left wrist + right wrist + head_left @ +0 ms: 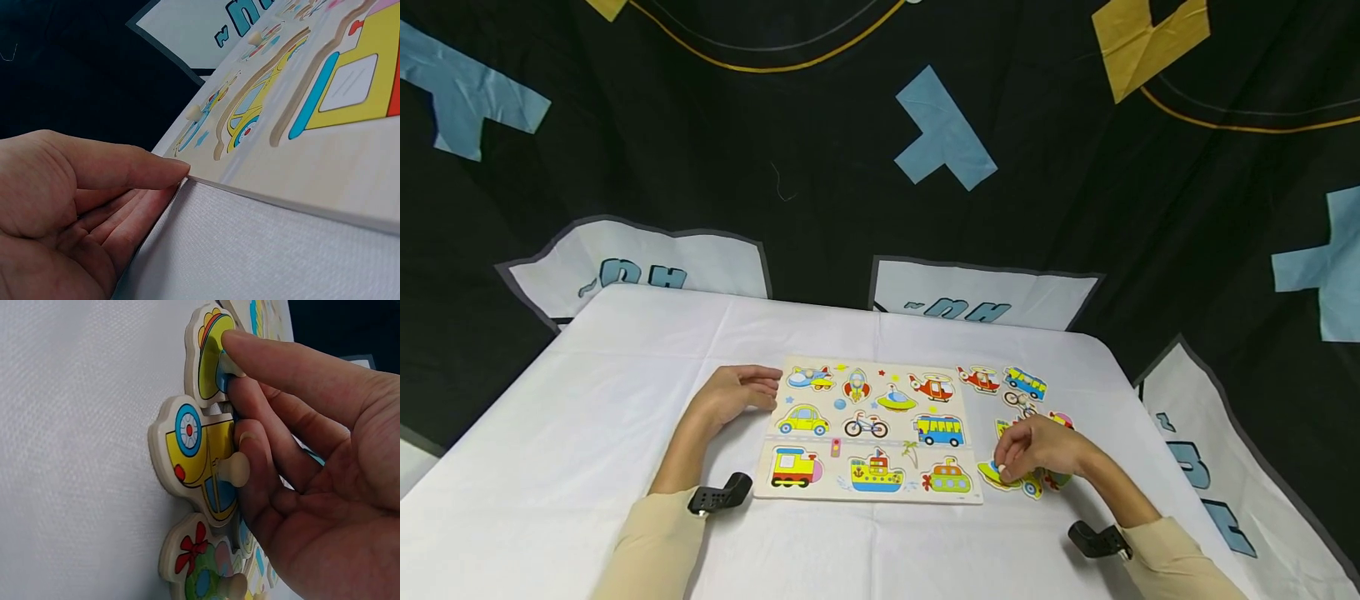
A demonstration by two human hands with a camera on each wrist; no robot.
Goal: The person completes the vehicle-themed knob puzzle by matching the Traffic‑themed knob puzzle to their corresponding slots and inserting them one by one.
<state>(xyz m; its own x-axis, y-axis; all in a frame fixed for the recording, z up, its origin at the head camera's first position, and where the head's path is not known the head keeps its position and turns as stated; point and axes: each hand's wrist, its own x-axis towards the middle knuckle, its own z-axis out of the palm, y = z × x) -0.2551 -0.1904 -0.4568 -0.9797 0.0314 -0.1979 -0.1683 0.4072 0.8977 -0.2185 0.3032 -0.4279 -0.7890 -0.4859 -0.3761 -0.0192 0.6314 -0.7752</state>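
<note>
A wooden puzzle board point(838, 479) with vehicle pictures lies on the white table. My left hand point(741, 390) is at its upper left edge, thumb tip touching the rim with the fingers fairly straight. In the left wrist view, knobs stand on the airplane piece point(202, 125) and the piece beyond it; the car recess point(259, 97) is bare. Right of the board, my right hand point(1047, 446) pinches the knob of the flying saucer piece point(211, 359) between thumb and finger. Beside those fingers lie the yellow car piece point(181, 450) and a green submarine piece point(201, 572).
Beyond the right hand are a helicopter piece point(978, 380), a bus piece point(1026, 383) and a bicycle piece point(1019, 403). Other pieces are partly hidden under the hand. A dark printed curtain point(820, 167) hangs behind the table point(587, 400).
</note>
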